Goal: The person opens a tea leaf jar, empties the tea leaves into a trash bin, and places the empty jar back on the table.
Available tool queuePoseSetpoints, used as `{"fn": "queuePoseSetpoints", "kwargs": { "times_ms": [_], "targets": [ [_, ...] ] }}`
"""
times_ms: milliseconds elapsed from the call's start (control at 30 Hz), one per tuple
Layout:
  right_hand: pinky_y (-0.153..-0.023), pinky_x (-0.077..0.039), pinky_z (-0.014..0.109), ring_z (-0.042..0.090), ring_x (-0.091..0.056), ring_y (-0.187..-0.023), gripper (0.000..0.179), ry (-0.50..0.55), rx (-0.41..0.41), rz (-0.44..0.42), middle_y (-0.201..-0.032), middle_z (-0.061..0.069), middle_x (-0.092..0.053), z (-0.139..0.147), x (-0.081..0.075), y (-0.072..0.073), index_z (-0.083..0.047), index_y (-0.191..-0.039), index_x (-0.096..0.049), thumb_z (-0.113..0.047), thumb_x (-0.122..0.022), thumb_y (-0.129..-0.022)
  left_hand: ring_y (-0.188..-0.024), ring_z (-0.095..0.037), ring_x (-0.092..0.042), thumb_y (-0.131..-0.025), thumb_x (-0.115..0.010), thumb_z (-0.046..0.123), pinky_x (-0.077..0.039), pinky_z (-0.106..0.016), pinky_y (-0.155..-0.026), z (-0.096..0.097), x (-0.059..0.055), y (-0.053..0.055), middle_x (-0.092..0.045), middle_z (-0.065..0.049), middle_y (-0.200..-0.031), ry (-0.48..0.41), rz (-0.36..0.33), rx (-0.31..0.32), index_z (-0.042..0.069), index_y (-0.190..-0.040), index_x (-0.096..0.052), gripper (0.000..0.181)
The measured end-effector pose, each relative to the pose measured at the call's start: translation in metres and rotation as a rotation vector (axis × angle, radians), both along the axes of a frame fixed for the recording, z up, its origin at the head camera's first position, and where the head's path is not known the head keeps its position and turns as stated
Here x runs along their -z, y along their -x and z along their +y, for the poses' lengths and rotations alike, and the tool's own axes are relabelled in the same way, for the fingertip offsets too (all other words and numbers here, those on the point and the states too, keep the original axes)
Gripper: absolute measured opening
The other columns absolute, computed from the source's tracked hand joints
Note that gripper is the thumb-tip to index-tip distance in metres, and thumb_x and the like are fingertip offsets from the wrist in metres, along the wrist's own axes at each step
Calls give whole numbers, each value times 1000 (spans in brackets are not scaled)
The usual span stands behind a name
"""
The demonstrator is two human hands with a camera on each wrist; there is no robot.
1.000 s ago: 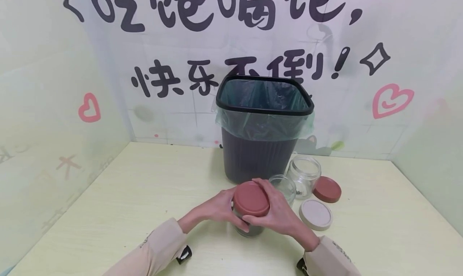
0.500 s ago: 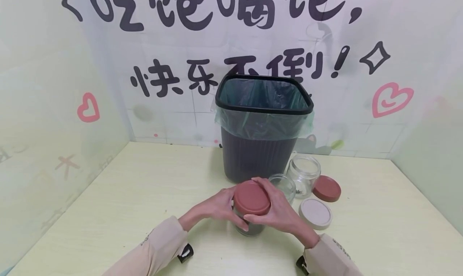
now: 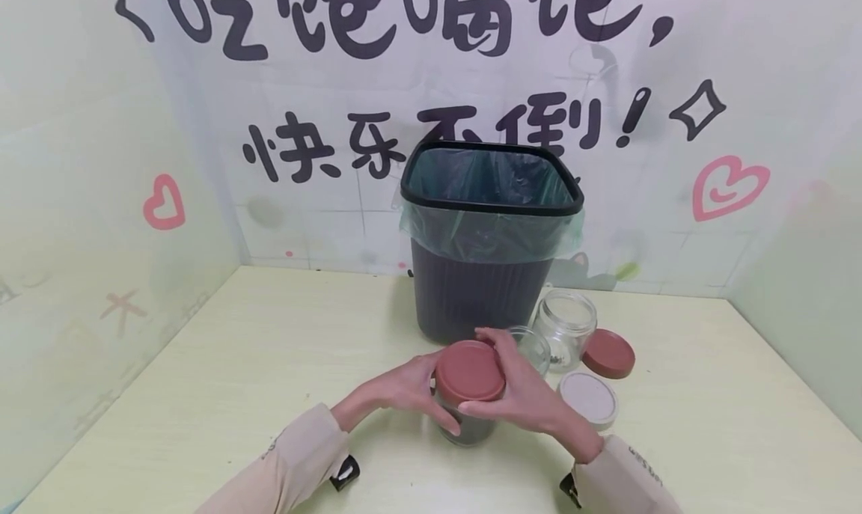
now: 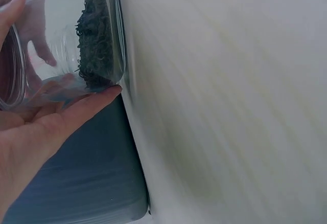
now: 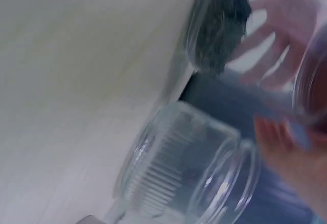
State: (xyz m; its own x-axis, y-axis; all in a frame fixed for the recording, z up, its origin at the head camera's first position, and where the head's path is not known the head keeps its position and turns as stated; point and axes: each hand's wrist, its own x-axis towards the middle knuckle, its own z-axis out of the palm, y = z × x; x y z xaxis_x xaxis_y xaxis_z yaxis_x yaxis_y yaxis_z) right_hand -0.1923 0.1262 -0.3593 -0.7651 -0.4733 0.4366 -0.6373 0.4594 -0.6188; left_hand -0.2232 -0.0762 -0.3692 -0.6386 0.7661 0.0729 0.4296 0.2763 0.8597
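A clear jar (image 3: 468,429) with a red screw lid (image 3: 470,372) stands upright between both hands. Dark curly dried leaves (image 4: 98,37), like tea leaves, fill its bottom part. My left hand (image 3: 402,385) grips the jar's body from the left, thumb along the front. My right hand (image 3: 532,396) holds the lid from the right, thumb at its near edge and fingers at its far edge. Just behind the right hand is an open clear jar (image 5: 173,162), partly hidden by that hand in the head view.
A dark bin (image 3: 478,297) with a green bag over its rim stands behind the hands. To the right are another open clear jar (image 3: 569,321), a loose red lid (image 3: 610,352) and a white lid (image 3: 589,397) on the pale table (image 3: 269,334). Printed walls enclose three sides.
My right hand has shifted slightly to the right and turned a little around the lid. My left hand and the jar stay almost in place.
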Motion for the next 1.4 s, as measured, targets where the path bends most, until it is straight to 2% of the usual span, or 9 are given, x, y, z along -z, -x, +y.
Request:
{"fn": "queuePoseSetpoints", "kwargs": {
  "times_ms": [167, 367, 467, 633, 833, 1067, 1200, 1333, 1400],
  "targets": [
    [-78, -46, 32, 14, -45, -96, 89, -28, 168, 216, -108, 7, -43, -10, 3, -8, 0, -116, -39, -57, -73, -58, -113, -6, -45, -58, -83, 13, -37, -26, -95, 0, -1, -1, -49, 10, -123, -13, -10, 3, 21, -132, -36, 88],
    [-75, -47, 30, 13, -44, -95, 86, -43, 208, 280, -109, 6, -42, -16, 5, -11, 0, -113, -42, -58, -72, -58, -111, -5, -46, -58, -83, 14, -37, -26, -94, 0, -2, -1, -50, 11, -121, -5, -26, 0, 21, -132, -36, 87],
    [-75, -48, 29, 13, -45, -96, 82, -39, 181, 238, -110, 5, -43, -15, 4, -10, -1, -115, -43, -53, -74, -60, -111, -5, -45, -59, -83, 15, -36, -26, -95, 0, -1, -1, -50, 12, -121, -5, -36, 2, 22, -132, -36, 87],
    [-76, -49, 30, 14, -48, -98, 78, -35, 66, 143, -115, 4, -43, -8, -2, -7, -4, -121, -44, -40, -79, -61, -114, -6, -44, -59, -82, 13, -35, -27, -97, 0, -1, 0, -48, 11, -124, -6, -49, 4, 21, -132, -36, 87],
    [-79, -47, 31, 15, -47, -103, 76, -81, -72, 118, -120, 3, -43, 1, -10, -2, -7, -128, -43, -36, -76, -66, -117, -9, -42, -60, -82, 13, -34, -27, -98, -1, -1, 0, -47, 5, -127, -3, -41, 10, 17, -134, -34, 88],
    [-90, -39, 47, 24, -33, -123, 81, -160, -137, 30, -139, 7, -32, 4, -16, -5, -13, -139, -29, -28, -69, -70, -117, -10, -43, -60, -81, 12, -33, -26, -98, -1, 0, 0, -47, 3, -127, -6, -32, 16, 14, -134, -34, 87],
    [-87, -43, 44, 27, -38, -120, 89, -169, 13, 62, -136, 12, -32, -3, -13, -9, -9, -138, -28, -45, -71, -69, -116, -8, -43, -60, -81, 12, -35, -26, -97, -1, 0, 0, -48, 6, -126, -17, -48, 24, 17, -133, -34, 87],
    [-76, -48, 36, 23, -46, -105, 100, -213, 226, 205, -120, 14, -41, -14, -8, -14, 0, -129, -37, -68, -63, -61, -115, -7, -43, -60, -81, 11, -35, -26, -96, -1, 0, 0, -47, 8, -126, -30, -61, 32, 19, -133, -34, 87],
    [-73, -48, 34, 22, -45, -101, 100, -227, 288, 276, -113, 13, -44, -18, -6, -15, 2, -124, -41, -74, -58, -60, -115, -7, -43, -61, -81, 11, -36, -26, -96, -1, 1, 1, -47, 8, -126, -33, -58, 37, 19, -133, -34, 87]
  ]
}}
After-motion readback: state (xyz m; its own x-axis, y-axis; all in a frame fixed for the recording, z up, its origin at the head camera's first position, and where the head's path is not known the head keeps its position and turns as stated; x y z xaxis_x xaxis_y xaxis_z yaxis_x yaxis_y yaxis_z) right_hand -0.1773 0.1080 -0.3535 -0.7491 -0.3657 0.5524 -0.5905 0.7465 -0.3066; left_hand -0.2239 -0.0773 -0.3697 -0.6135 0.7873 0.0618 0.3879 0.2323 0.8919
